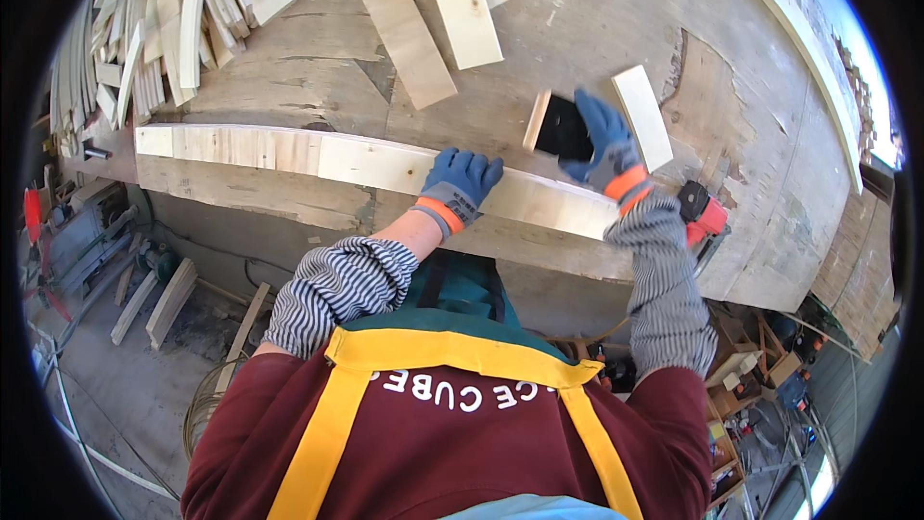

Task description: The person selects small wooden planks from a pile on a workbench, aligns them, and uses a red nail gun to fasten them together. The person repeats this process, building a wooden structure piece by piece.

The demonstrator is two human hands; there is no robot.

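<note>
A long pale wooden strip [375,164], seemingly made up of several lengths, lies along the near edge of the worktable. My left hand [460,183], in a blue-grey glove with an orange cuff, grips it near the middle, fingers curled over its top. Beyond the strip, to the right, my right hand [604,140] in a matching glove is closed around the side of a block with a black face and a pale wooden edge [561,128]. This hand is slightly blurred. Just right of it lies a short pale board [643,117].
A red and black power tool [705,215] sits right of my right forearm. Loose boards [462,8] lie at the far middle, with a heap of thin wooden strips [173,19] at the far left. Crates and tools [760,366] crowd the floor at lower right.
</note>
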